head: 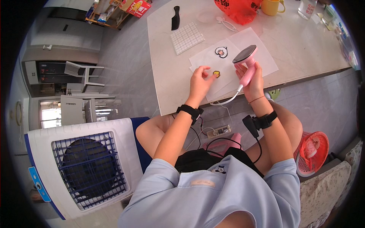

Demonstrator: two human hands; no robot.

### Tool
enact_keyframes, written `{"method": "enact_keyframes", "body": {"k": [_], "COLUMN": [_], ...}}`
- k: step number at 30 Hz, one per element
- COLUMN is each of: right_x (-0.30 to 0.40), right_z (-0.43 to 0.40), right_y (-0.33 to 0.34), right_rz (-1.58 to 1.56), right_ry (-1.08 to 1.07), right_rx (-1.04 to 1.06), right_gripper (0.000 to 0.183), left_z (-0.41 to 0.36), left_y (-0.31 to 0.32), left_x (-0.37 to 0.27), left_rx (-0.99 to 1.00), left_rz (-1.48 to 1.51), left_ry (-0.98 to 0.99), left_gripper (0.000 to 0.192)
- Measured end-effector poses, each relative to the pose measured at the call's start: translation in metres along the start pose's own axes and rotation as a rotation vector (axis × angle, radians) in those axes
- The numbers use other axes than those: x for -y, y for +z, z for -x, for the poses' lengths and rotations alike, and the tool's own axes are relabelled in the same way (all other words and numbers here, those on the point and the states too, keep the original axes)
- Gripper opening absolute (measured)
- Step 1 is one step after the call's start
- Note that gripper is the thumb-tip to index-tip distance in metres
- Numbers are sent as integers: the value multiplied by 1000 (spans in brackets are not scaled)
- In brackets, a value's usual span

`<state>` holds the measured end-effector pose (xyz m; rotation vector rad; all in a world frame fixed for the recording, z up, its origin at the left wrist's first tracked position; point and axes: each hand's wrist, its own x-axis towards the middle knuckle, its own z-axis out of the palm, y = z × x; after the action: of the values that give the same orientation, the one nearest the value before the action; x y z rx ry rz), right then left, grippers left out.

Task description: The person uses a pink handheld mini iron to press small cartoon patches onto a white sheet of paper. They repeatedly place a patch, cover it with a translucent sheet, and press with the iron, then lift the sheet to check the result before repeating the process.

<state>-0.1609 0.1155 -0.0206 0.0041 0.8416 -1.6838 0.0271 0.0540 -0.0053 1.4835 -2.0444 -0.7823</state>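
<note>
In my right hand [254,79] is a pink mini iron [248,71], held by its handle with the dark soleplate [244,54] tilted up above the table. Its white cord [228,102] drops over the table's front edge. My left hand [202,79] hovers near a small yellow bead piece with a dark outline [216,73], fingers apart; whether the thumb touches it I cannot tell. Farther back on the overlapping white paper sheets [232,64] lies a black-and-white bead figure with a pink face [221,52].
A white gridded pegboard [187,38], black comb [175,17], white tweezers [226,24] and red plastic bag [241,11] lie farther back. A yellow mug [269,7] and clear glass [307,9] stand beyond. Below are a power strip [219,131], an air cooler [88,168] and a red basket [320,151].
</note>
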Motion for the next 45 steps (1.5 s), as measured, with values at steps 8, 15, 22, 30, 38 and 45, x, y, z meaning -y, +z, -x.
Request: {"method": "enact_keyframes", "body": {"k": [8, 15, 22, 30, 38, 45], "right_x": [4, 9, 19, 15, 16, 17], "right_z": [1, 3, 3, 2, 2, 3], "right_y": [2, 5, 8, 4, 5, 7], "right_rz": [-28, -79, -85, -94, -83, -81], "right_ry": [3, 7, -27, -19, -20, -26], "right_rx": [-8, -38, -35, -19, -21, -35], "right_gripper": [58, 56, 56, 56, 56, 55], "left_z": [4, -1, 14, 33, 43, 48], "left_y": [6, -4, -41, -62, -74, -79], "left_x": [-4, -11, -67, -115, -135, -143], "left_rx": [14, 18, 221, 298, 285, 278], "left_rz": [-212, 340, 781, 819, 767, 816], "left_ry": [277, -180, -282, -216, -163, -142], "left_gripper": [23, 20, 28, 28, 24, 22]}}
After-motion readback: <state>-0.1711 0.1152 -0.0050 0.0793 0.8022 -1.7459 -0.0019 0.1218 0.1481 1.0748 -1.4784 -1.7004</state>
